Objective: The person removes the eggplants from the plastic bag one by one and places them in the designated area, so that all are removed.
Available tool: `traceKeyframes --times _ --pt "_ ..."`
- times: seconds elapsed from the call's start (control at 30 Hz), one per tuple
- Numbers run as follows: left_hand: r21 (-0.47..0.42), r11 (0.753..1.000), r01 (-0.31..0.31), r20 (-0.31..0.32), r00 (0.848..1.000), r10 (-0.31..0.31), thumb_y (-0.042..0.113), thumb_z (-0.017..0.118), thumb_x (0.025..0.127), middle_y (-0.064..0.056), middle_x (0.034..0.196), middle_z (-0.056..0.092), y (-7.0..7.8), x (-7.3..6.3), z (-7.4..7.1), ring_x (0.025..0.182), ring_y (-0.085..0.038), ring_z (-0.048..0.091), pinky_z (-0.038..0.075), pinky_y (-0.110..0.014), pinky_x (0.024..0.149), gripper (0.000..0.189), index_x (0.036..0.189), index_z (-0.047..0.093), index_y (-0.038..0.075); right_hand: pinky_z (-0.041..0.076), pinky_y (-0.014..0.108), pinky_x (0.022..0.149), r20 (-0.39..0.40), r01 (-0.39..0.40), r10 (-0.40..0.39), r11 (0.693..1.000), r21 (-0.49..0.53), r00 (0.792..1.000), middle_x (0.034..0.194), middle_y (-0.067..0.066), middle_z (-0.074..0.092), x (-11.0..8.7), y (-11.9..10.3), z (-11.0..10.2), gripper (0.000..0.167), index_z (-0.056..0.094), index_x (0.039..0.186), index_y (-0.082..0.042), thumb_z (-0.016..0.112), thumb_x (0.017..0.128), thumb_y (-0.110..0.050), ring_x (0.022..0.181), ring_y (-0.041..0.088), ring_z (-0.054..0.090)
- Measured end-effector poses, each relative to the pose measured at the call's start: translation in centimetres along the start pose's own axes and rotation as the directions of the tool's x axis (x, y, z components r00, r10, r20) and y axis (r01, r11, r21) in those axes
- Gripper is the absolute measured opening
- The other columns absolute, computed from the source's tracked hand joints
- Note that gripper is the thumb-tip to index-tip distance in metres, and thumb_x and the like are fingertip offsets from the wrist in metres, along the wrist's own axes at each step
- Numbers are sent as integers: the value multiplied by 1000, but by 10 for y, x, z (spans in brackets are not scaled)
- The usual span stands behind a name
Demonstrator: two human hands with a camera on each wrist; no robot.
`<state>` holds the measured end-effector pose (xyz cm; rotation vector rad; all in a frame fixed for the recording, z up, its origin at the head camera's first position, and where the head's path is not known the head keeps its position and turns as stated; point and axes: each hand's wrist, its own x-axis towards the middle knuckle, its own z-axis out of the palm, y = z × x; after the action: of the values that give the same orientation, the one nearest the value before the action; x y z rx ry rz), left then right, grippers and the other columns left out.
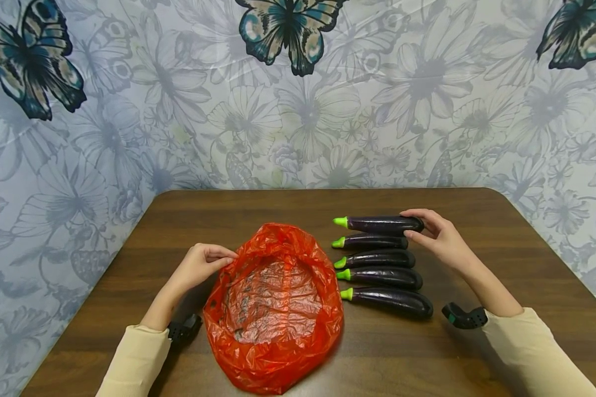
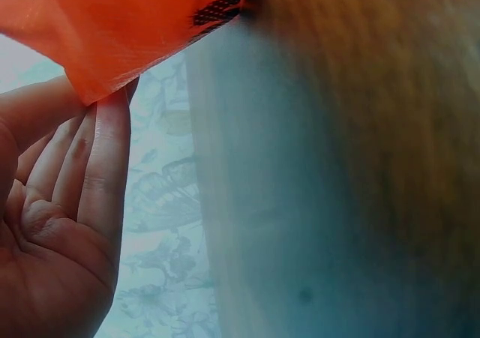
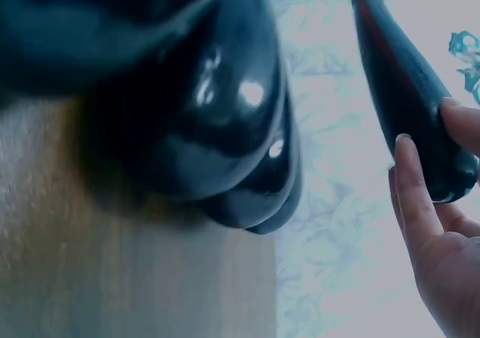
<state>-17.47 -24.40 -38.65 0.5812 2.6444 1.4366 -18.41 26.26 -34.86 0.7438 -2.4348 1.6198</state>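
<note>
An open red plastic bag (image 1: pixel 273 353) stands on the table with its mouth facing up. My left hand (image 1: pixel 202 267) pinches the bag's left rim between thumb and fingers; the left wrist view shows the red film (image 2: pixel 97 53) caught at the fingertips. With my right hand (image 1: pixel 439 234) I hold a dark purple eggplant (image 1: pixel 377 223) by its thick end, its green stem pointing left. The right wrist view shows this eggplant (image 3: pixel 401 91) raised, thumb and fingers on opposite sides. Several more eggplants (image 1: pixel 389 301) lie in a column just below it, right of the bag.
The brown wooden table (image 1: pixel 377 358) extends around the bag and eggplants, its far edge meeting a wall covering (image 1: pixel 203 110) with flowers and butterflies. A black band device (image 1: pixel 464 317) sits on my right wrist, another (image 1: pixel 185 329) on my left.
</note>
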Motion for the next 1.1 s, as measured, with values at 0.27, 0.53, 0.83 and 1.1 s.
traceKeyframes --times 0.27,0.53,0.83,1.1 --pt "7 1000 -5 -1 1000 5 0 62 89 -14 96 68 -2 0 0 82 -18 67 54 -29 69 15 101 71 -2 51 23 73 -23 -44 44 999 13 999 118 7 52 12 21 -6 33 50 127 5 53 96 -5 90 9 60" --pt "8 1000 1 -2 1000 -1 2 63 89 -14 97 68 -1 0 -1 83 -19 67 54 -29 70 16 102 71 -2 52 32 75 30 -86 87 996 -22 996 128 19 45 26 42 -9 35 48 128 6 51 97 -9 92 6 57" --pt "-2 1000 -7 0 1000 7 1 61 90 -16 98 68 0 1 -2 84 -22 67 54 -32 69 16 102 70 -5 52 33 78 95 -155 160 987 -49 983 130 25 43 35 59 -8 36 48 128 6 53 97 -10 94 4 56" --pt "11 1000 16 -1 1000 -16 0 62 89 -15 98 68 -2 1 -1 83 -20 67 54 -30 69 16 102 70 -4 48 25 70 128 -162 171 984 -72 977 122 25 50 44 67 -3 32 52 123 5 57 94 -8 91 15 55"
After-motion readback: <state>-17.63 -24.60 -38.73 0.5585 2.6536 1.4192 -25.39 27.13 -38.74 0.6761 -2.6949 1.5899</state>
